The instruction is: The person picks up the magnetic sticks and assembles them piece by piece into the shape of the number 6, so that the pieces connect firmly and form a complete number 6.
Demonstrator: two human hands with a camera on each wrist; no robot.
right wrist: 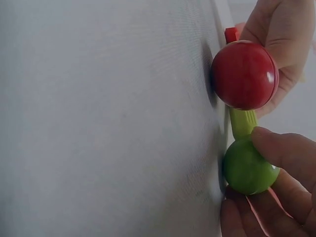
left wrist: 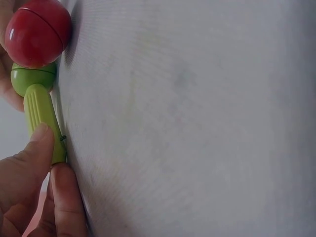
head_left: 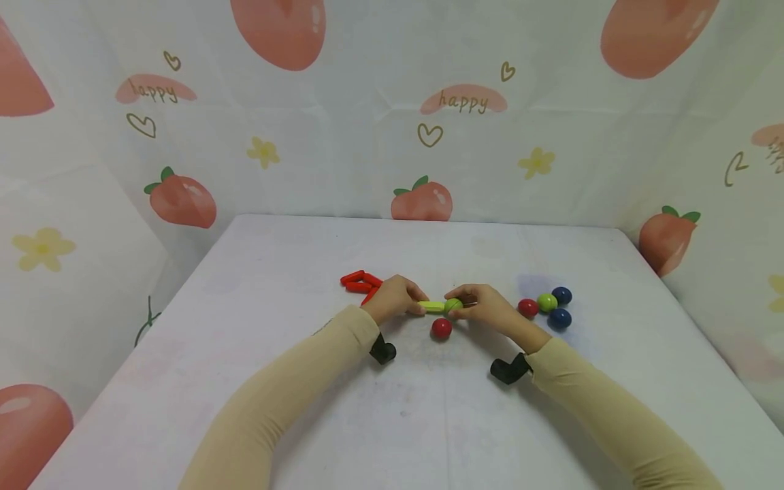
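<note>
Near the middle of the table, my left hand pinches a yellow-green ridged handle between thumb and fingers. A small dark loop hangs at the handle's held end. My right hand grips a green ball with a seam round it, thumb on one side and fingers on the other. Handle and ball are lined up end to end, meeting in the wrist views, like a small maraca lying flat. Just in front of them on the table sits a red ball, which neither hand holds.
Several red handles lie beyond my left hand, partly hidden by it. To the right of my right hand, a red ball, a green ball and two dark blue balls are grouped on the white table. A printed curtain hangs behind.
</note>
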